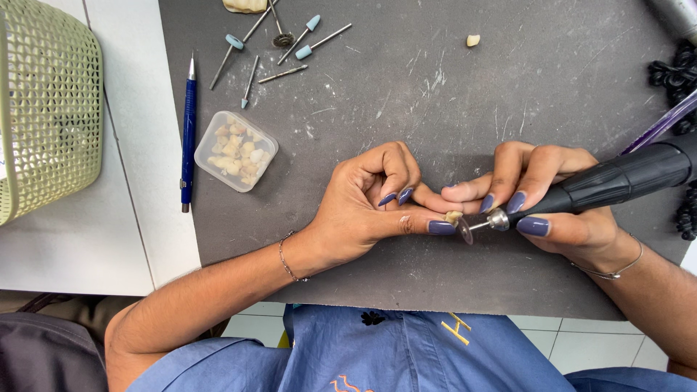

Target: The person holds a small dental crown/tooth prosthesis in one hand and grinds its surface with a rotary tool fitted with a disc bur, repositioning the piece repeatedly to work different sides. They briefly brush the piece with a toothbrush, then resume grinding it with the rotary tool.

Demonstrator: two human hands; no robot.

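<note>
On the dark grey mat (435,87), near its front edge, our left hand (370,207) pinches a small cream tooth piece (453,216) between thumb and fingertips, the other fingers curled in. Our right hand (552,199) grips a black rotary handpiece (617,181) pen-style, fingers pressed together near its metal collar, and its thin disc (465,231) touches the piece. We judge the piece light, hard, brittle and easy to drop; it is best held by its sides, well clear of the disc. It looks pale ivory, glossy and rounded. A clear box of similar pieces (236,151) sits well apart to the left.
</note>
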